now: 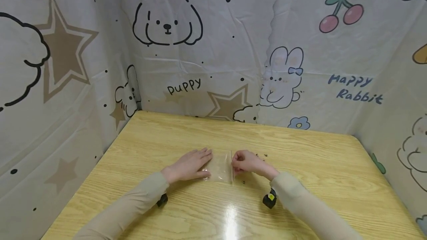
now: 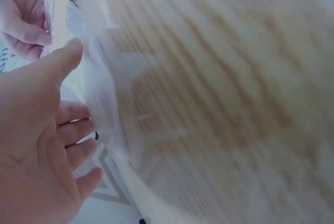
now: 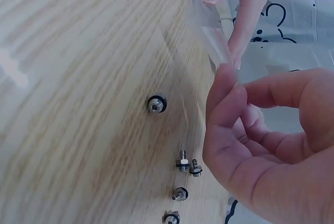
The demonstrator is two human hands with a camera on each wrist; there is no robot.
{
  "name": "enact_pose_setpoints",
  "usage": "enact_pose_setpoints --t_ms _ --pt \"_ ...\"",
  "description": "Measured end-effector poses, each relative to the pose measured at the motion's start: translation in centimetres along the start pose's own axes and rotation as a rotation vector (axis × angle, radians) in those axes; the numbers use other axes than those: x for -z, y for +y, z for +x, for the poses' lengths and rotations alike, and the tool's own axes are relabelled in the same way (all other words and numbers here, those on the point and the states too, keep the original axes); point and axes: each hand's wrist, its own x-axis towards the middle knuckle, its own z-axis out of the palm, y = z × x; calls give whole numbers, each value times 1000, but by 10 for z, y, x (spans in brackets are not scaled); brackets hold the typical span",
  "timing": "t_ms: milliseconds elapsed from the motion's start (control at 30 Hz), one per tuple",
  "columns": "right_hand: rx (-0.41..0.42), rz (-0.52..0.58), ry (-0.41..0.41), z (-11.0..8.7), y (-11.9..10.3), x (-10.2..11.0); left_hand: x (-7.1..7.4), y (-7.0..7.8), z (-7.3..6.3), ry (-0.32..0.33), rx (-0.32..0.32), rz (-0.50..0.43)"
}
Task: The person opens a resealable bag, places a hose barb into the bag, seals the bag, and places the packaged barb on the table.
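Note:
A clear plastic zip bag lies on the wooden table between both hands. Spread over the bag's left end is my left hand, its fingers extended and touching the plastic; the left wrist view shows the thumb along the bag. My right hand pinches the bag's right edge, at the zip end, between thumb and curled fingers. Beside and below that hand, the right wrist view shows several small metal barbed fittings with black rings, one fitting standing apart from a cluster that includes another fitting.
The yellow wood-grain table extends around the hands. Black wrist devices hang under the left sleeve and right sleeve. A printed cloth with cartoon animals and stars hangs behind the table and along its sides.

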Motion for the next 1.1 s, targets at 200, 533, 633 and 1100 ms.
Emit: enact_pose_setpoints --t_ms 200,533,633,1100 --pt "0 19 12 -2 0 -1 1 5 0 0 14 18" --pt "31 49 16 -3 -1 -1 1 18 11 77 6 47" --pt "45 52 26 -3 -1 -1 2 22 14 130 -10 32" --pt "56 102 40 -7 -9 -4 10 36 36 188 206 -695"
